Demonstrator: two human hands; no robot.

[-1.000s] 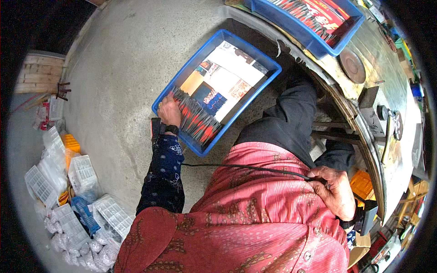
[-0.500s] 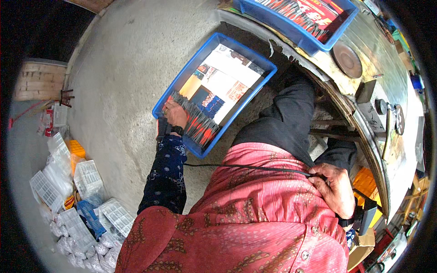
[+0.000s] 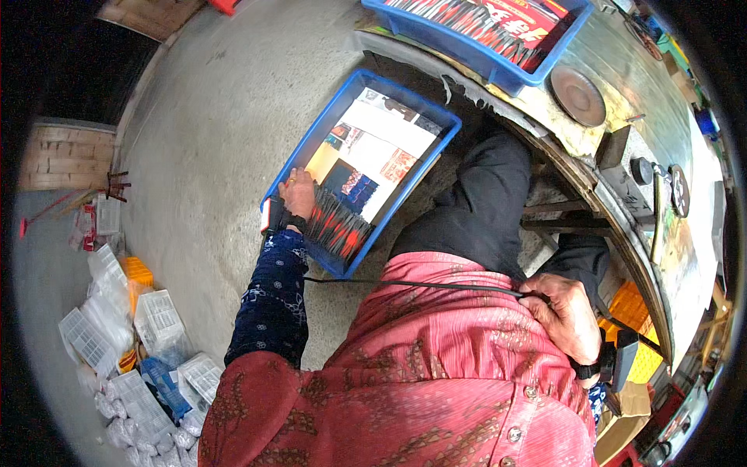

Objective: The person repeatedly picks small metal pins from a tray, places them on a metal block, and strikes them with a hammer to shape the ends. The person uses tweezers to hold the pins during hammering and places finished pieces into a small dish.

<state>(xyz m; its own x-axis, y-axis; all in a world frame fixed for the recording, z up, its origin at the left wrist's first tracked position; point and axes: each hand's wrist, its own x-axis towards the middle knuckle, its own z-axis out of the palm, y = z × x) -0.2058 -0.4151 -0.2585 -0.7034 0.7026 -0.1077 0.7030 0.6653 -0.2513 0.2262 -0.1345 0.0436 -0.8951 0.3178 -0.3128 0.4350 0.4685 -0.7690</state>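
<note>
My left hand point(image 3: 299, 196) rests inside the left end of a blue plastic tray point(image 3: 352, 87), fingers stretched over the edge of a tightly packed row of slim black-and-red pieces point(image 3: 340, 226). I cannot make out what kind the pieces are. Beyond the row, printed sheets and cards point(image 3: 387, 148) lie on the tray's bottom, partly under my fingertips. At my waist on the right, my right hand point(image 3: 566, 315) has its fingers closed on a thin black cord point(image 3: 420, 285). The cord runs left across my red shirt toward my left forearm.
A worn table point(image 3: 622, 187) curves along the right, bearing a second blue tray point(image 3: 510, 78), a round brown dish point(image 3: 577, 95) and a metal block device point(image 3: 626, 171). White plastic baskets point(image 3: 159, 319) and bagged goods lie on the floor at left. A yellow crate point(image 3: 634, 319) stands under the table.
My left hand has shifted away from me along the tray's left side, its fingers now reaching past the row toward the cards. My right hand keeps its hold at my waist. The view has tilted slightly.
</note>
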